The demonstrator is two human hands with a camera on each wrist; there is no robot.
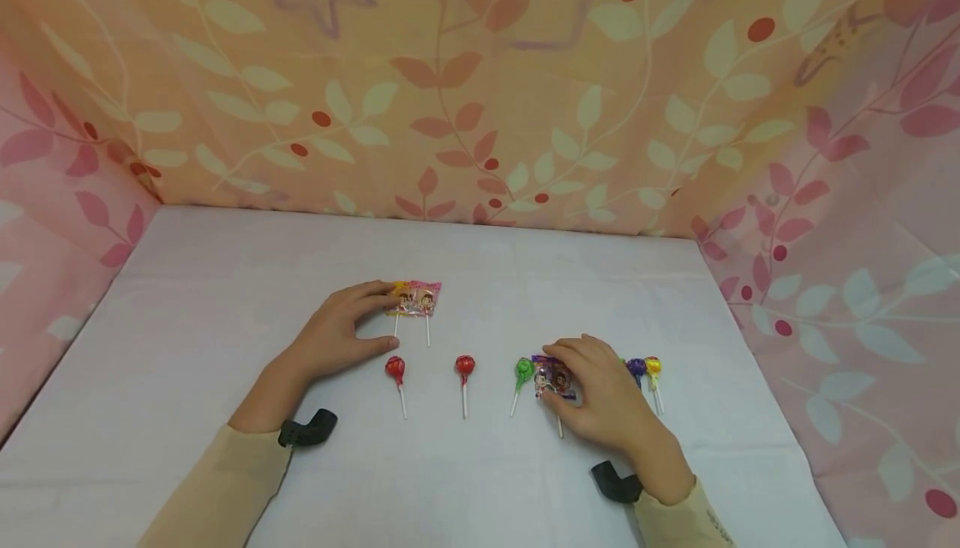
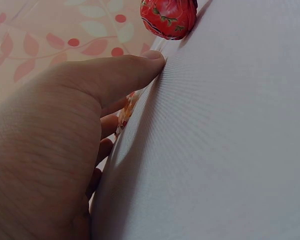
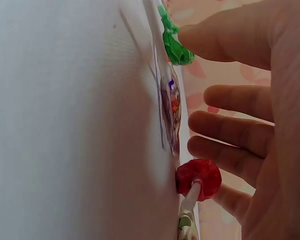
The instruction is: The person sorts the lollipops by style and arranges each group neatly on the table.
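Note:
In the head view my left hand [image 1: 333, 335] has its fingertips on a pair of flat-wrapped lollipops [image 1: 425, 299], yellow and pink, lying side by side. Its thumb lies near a red lollipop [image 1: 394, 368]; another red lollipop [image 1: 465, 366] is farther right. My right hand [image 1: 603, 394] hovers with spread fingers over a purple flat-wrapped lollipop [image 1: 555, 379], beside a green lollipop [image 1: 523, 371]. The right wrist view shows these fingers gripping nothing, and a red lollipop [image 3: 199, 179] under the hand. Past that hand lie a dark blue lollipop [image 1: 637, 368] and a yellow lollipop [image 1: 654, 365].
A white cloth [image 1: 450, 481] covers the table. Leaf-patterned fabric [image 1: 480, 98] hangs along the back and both sides. Each wrist carries a black camera, the left wrist camera [image 1: 309, 429] and the right wrist camera [image 1: 617, 483].

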